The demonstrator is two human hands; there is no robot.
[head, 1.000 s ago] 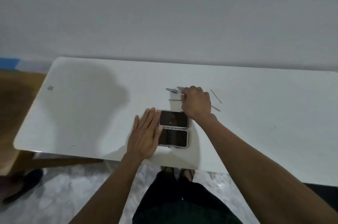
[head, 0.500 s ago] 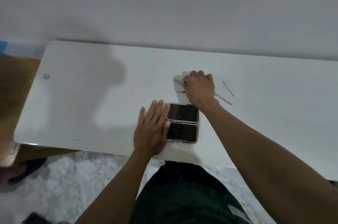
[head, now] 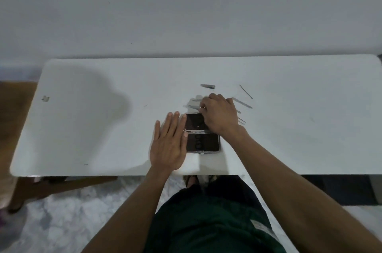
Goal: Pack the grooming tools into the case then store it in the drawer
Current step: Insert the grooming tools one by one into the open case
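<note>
The grooming case [head: 203, 142] lies open near the table's front edge, its two dark halves side by side. My left hand [head: 169, 145] rests flat with fingers apart against the case's left edge. My right hand [head: 220, 114] hovers over the far half, its fingers pinched on a thin metal tool [head: 191, 106] that sticks out to the left. Beyond the hand lies a nail clipper [head: 207, 86]. To its right are a thin stick [head: 246, 91] and a flat file [head: 242, 103]. Another thin tool [head: 241, 119] pokes out from under my right wrist.
The white table [head: 93, 128] stands against a plain wall, with a small mark [head: 45, 98] at its far left. A wooden piece of furniture [head: 18, 108] stands at the left. Marble floor and my legs show below the front edge.
My right hand has drawn back from the loose tools toward the case's far half, uncovering the nail clipper. My left hand stays flat by the case.
</note>
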